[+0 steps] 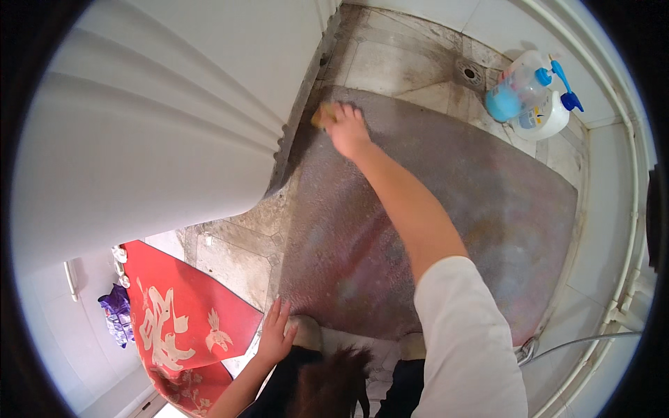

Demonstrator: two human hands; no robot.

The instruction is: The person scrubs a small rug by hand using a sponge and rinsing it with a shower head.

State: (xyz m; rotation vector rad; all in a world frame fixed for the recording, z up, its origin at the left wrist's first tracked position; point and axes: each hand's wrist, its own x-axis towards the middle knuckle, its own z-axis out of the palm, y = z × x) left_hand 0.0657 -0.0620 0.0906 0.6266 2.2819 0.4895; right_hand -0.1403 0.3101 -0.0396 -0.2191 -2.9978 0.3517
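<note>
My right hand (346,131) is stretched far forward, its fingers closed over a small yellowish sponge (320,115), slightly blurred. The sponge presses on the far left corner of a large grey-brown mat (432,209), which lies flat on the floor and looks wet. Near the mat's lower left edge, my left hand (277,333) lies by my leg and shoe with its fingers extended and nothing in it.
A pale ribbed panel (174,125) rises at the left, close to the sponge. Bottles with pump or spray tops (512,97) stand beside a floor drain (470,71). A red patterned mat (188,313) lies left; pipes and a hose (585,343) run at right.
</note>
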